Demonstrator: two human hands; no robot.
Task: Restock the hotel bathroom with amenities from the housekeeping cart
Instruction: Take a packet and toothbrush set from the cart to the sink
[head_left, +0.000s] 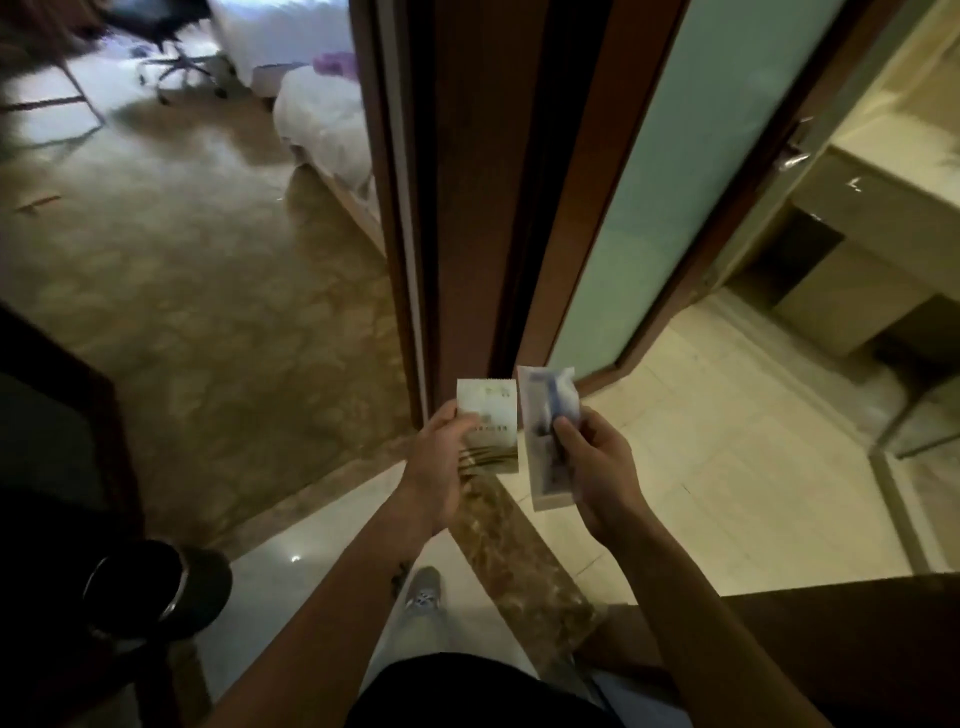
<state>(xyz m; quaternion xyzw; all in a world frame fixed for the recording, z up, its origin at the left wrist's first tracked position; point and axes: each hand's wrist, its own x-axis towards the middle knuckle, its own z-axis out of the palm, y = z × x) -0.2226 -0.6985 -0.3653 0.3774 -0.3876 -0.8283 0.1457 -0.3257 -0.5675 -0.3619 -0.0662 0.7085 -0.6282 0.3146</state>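
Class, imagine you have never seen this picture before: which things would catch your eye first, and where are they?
Centre frame, the left hand holds a pale green-and-white sachet, the right hand a long clear packet with blue contents. Behind them stands a frosted-glass door in a brown wooden frame, opening onto cream bathroom tiles at right.

Thin, paper-like sachet in the left hand, matt cream with a printed green band. Glossy clear plastic wrapper in the right hand, crinkled, catching light at the top edge. Dark reddish wood on the door frame, smooth with a low sheen. Frosted pale green glass in the door panel, satin, not see-through. Shiny metal door handle. Polished cream floor tiles, highly reflective. Brown mottled stone threshold, glossy. Patterned carpet to the left, dull and soft-looking.
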